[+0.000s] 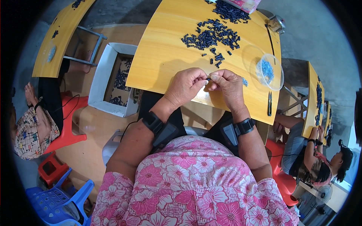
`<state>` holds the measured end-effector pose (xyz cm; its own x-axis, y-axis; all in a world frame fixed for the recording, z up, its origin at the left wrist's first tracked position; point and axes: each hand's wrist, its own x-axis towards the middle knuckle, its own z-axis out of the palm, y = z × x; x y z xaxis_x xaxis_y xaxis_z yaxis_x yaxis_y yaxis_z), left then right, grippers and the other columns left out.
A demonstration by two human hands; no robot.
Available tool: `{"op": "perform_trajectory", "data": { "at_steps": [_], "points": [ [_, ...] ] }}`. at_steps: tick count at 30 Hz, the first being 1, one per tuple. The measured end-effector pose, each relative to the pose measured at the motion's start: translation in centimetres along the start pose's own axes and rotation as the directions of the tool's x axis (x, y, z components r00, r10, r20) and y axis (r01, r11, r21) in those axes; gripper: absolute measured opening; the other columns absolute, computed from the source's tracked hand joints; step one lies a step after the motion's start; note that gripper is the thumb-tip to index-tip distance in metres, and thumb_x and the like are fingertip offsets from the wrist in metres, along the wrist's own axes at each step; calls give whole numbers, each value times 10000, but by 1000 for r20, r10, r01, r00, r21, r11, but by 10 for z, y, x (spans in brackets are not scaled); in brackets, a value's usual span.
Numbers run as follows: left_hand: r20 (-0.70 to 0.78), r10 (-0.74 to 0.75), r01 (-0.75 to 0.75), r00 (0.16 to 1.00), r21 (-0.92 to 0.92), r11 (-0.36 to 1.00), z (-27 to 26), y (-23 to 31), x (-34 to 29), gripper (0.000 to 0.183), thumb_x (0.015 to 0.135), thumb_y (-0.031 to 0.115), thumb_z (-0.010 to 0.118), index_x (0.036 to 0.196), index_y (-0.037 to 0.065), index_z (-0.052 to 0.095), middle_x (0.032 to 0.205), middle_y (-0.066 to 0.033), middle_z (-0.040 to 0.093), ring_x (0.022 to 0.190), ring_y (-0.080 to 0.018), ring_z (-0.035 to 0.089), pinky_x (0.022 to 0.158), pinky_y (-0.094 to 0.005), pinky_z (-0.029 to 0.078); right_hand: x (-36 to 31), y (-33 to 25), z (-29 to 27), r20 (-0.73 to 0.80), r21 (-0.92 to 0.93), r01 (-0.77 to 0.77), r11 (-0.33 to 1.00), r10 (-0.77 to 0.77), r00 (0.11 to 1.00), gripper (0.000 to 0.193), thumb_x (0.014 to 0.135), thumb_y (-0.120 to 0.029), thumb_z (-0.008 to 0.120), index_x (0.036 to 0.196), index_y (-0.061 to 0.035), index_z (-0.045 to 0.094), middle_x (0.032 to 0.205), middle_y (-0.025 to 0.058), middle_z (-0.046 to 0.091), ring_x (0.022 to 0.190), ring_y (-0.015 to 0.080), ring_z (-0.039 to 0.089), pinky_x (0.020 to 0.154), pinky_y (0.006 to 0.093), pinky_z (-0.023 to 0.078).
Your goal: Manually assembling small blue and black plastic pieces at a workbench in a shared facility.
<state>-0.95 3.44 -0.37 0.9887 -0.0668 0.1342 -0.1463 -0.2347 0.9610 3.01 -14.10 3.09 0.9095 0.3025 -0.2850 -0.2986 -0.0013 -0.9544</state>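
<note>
My left hand (pixel 186 84) and my right hand (pixel 229 87) meet over the near part of a yellow wooden table (pixel 158 56). Thumbs and fingertips of both are pinched on one small dark piece (pixel 208 79), mostly covered by the fingers. It resembles the small black cylindrical parts (pixel 215 35) heaped farther up the table, a few of them loose near my fingers. Just right of my right hand lies a little cluster of light blue bits (pixel 245 81). A clear round tub (pixel 281 80) beyond it holds many more blue bits (pixel 267 71).
Black tweezers (pixel 269 103) lie by the table's right edge, below a thin dark rod (pixel 270 41) and a metal container (pixel 277 24). A white-sided box (pixel 98 81) with dark parts stands left of the table. Two people sit at other tables, left and right. A blue chair (pixel 52 201) stands lower left.
</note>
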Motion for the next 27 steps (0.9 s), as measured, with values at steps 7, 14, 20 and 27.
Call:
{"op": "perform_trajectory", "data": {
  "at_steps": [7, 14, 20, 27],
  "points": [
    [-17, 8, -8, 1000, 16, 1000, 0, 0, 0, 65, 878, 19, 657, 929, -12, 630, 804, -53, 656, 716, -84, 614, 668, -248, 516, 0, 0, 3, -11, -104, 56, 993, -58, 998, 99, 908, -34, 651, 912, 62, 676, 730, 94, 678, 650, 137, 639, 640, 275, 546],
    [-33, -3, 4, 999, 10, 1000, 0, -1, 1, 69, 874, 18, 663, 933, -8, 641, 811, -52, 670, 720, -88, 625, 676, -251, 522, 1, 12, 4, -20, 15, 38, 999, -37, 999, 107, 915, -48, 647, 894, 54, 672, 730, 90, 678, 641, 131, 639, 641, 270, 539],
    [-33, -29, 28, 999, -33, 999, 0, 0, 1, 84, 841, 79, 685, 888, 18, 651, 796, -121, 683, 712, -244, 675, 645, -339, 528, 0, 6, 7, -33, -105, 82, 991, -86, 996, 100, 918, -48, 641, 878, 39, 671, 735, 73, 681, 634, 119, 626, 643, 260, 531],
    [-33, 9, -8, 999, 13, 1000, 0, -2, 2, 90, 840, 83, 689, 887, 16, 650, 801, -123, 680, 717, -262, 672, 659, -344, 527, 5, -4, -4, 136, -580, 341, 740, -324, 936, 73, 851, -83, 678, 826, -15, 691, 737, 87, 671, 613, 157, 633, 627, 292, 510]
  ]
}}
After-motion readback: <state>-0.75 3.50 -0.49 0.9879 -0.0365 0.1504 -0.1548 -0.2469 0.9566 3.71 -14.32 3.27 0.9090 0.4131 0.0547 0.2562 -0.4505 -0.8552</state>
